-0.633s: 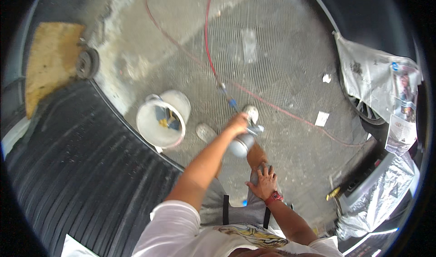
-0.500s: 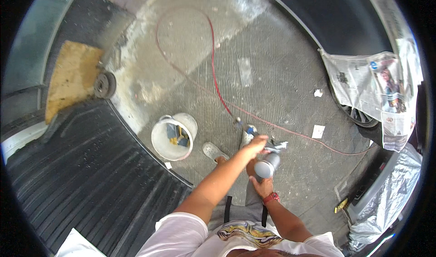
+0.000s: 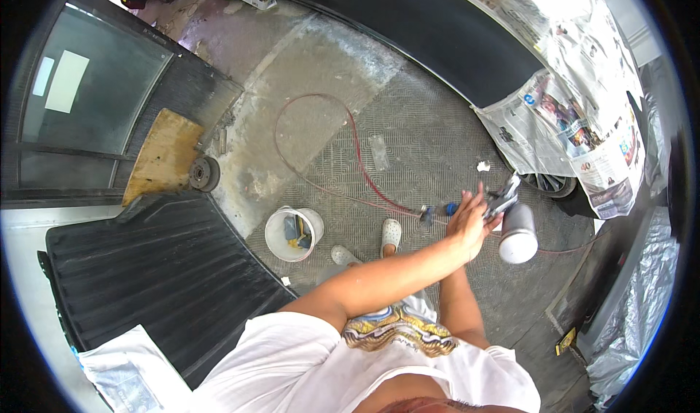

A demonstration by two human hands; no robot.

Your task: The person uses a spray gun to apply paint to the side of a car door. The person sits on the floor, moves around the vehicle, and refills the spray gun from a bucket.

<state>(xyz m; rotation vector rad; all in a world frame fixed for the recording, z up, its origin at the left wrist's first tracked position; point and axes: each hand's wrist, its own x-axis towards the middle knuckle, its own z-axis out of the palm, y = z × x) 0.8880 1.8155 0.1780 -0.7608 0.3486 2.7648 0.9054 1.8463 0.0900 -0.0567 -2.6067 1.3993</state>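
Note:
A grey spray gun (image 3: 500,202) with a whitish paint cup (image 3: 518,236) is out in front of me, to the right. My left hand (image 3: 468,223) is at its handle, closed round it as far as I can see, with at least one finger stretched up. My right forearm (image 3: 459,300) runs up behind the left one. The right hand itself is hidden there, so its hold cannot be made out. From the handle's blue fitting (image 3: 451,209), a red air hose (image 3: 359,147) loops away across the floor.
A white bucket (image 3: 314,232) holding dark and yellow items stands left of my feet. Beside it lies a black ribbed panel (image 3: 168,267). At the right are a dark car panel masked with newspaper (image 3: 543,125) and silver plastic sheeting (image 3: 633,296). A plywood piece (image 3: 164,154) leans farther left.
The spray gun and my left hand have moved right and away from me. My right hand, seen beside the cup before, is now hidden behind the left arm. The whole view has shifted.

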